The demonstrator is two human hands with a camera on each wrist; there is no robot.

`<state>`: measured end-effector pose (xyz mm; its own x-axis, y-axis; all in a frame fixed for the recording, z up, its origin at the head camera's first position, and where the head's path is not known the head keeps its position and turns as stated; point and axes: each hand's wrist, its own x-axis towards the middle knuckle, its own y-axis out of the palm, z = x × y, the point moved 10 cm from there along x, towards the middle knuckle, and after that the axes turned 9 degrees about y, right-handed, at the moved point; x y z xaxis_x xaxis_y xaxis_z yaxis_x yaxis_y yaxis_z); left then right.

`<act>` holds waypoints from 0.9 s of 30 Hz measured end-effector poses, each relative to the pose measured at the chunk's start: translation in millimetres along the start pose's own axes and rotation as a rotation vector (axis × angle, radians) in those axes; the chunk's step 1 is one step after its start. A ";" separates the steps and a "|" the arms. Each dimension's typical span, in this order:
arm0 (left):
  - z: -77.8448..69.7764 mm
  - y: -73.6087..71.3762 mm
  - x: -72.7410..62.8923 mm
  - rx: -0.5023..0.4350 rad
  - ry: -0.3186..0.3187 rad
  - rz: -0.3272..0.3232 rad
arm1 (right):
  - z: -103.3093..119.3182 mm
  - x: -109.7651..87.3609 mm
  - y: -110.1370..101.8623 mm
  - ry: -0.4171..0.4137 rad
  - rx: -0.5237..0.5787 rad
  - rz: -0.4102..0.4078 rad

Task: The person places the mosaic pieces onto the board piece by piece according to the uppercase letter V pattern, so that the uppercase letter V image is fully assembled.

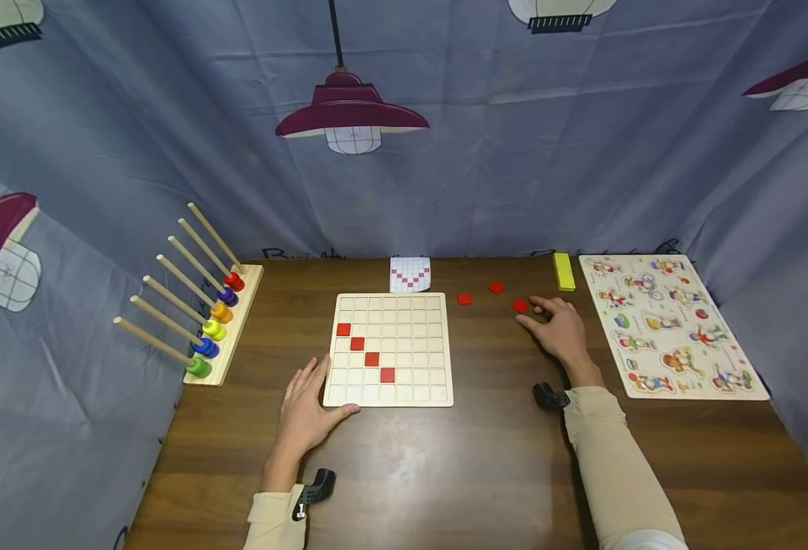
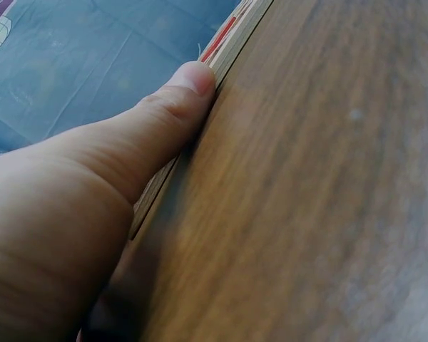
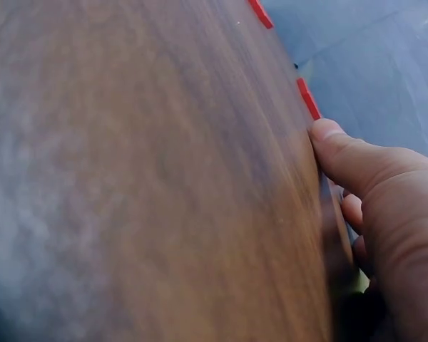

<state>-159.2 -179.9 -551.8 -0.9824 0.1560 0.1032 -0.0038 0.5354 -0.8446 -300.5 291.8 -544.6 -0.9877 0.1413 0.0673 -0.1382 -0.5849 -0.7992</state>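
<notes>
A pale wooden grid board [image 1: 414,393] lies on the table with several red square tiles [image 1: 373,359] in a descending diagonal. At its lower left corner rests my left hand [image 1: 306,409], fingers along the left side and thumb at the front edge. The left wrist view shows that thumb [image 2: 175,107] against the board's edge. Off to the right, my right hand [image 1: 558,328] reaches toward a loose red tile [image 1: 519,305], thumb and forefinger spread beside it. Two more loose tiles, one by the board [image 1: 464,299] and one farther back [image 1: 496,287], lie nearby.
Behind the board is a small pattern card [image 1: 410,275] with a V of red squares. A peg stand [image 1: 239,336] with coloured rings is at left. A yellow block [image 1: 564,272] and a picture puzzle board [image 1: 672,328] lie at right. Grey cloth [image 1: 479,153] hangs behind.
</notes>
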 end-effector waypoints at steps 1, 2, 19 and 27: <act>-0.5 -0.8 0.8 -0.003 0.001 -0.004 | 0.7 0.9 -0.3 0.001 -0.004 0.001; -0.8 -1.3 1.3 -0.004 0.003 -0.008 | 1.3 1.8 -0.9 0.003 -0.003 0.001; 0.8 -0.9 0.4 -0.015 0.008 -0.008 | 6.8 4.5 -4.7 0.010 0.029 -0.023; -0.7 0.2 -0.7 -0.002 0.008 -0.006 | 6.9 2.7 -5.1 0.001 0.028 -0.039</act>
<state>-158.4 -179.3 -551.7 -0.9807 0.1600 0.1123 -0.0088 0.5379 -0.8430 -303.0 289.7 -536.2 -0.9814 0.1656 0.0972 -0.1785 -0.6011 -0.7789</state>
